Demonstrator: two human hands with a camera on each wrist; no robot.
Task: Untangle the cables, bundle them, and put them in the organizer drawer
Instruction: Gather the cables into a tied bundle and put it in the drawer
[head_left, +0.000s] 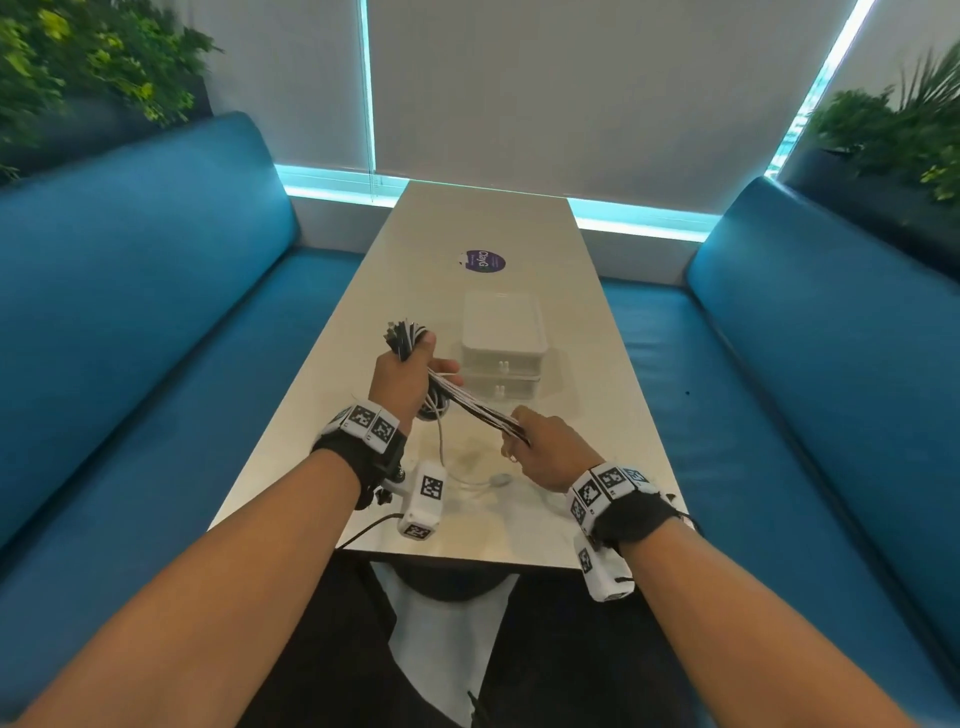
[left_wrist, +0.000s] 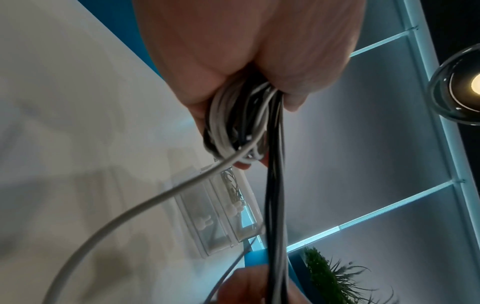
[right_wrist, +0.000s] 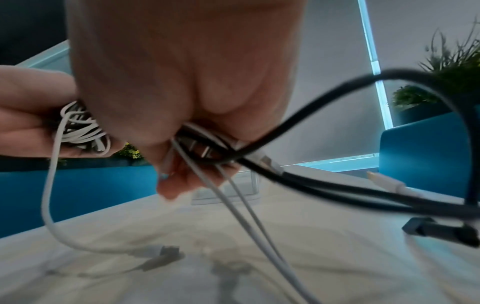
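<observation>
A bunch of black and white cables (head_left: 475, 410) stretches taut between my two hands above the table. My left hand (head_left: 408, 371) grips the coiled part of the cables (left_wrist: 233, 123), with plug ends (head_left: 402, 332) sticking up past the thumb. My right hand (head_left: 540, 447) grips the other end of the cables (right_wrist: 207, 148), lower and nearer to me. Loose white cable (right_wrist: 52, 195) hangs down onto the table, its plug (right_wrist: 168, 252) lying there. The white two-drawer organizer (head_left: 504, 353) stands just behind my hands, both drawers shut.
The long pale table (head_left: 467, 228) carries a round purple sticker (head_left: 483, 261) farther back. Blue benches (head_left: 130, 312) run along both sides. Plants (head_left: 893, 130) stand behind the bench backs. A black plug (right_wrist: 441, 232) rests on the table at the right.
</observation>
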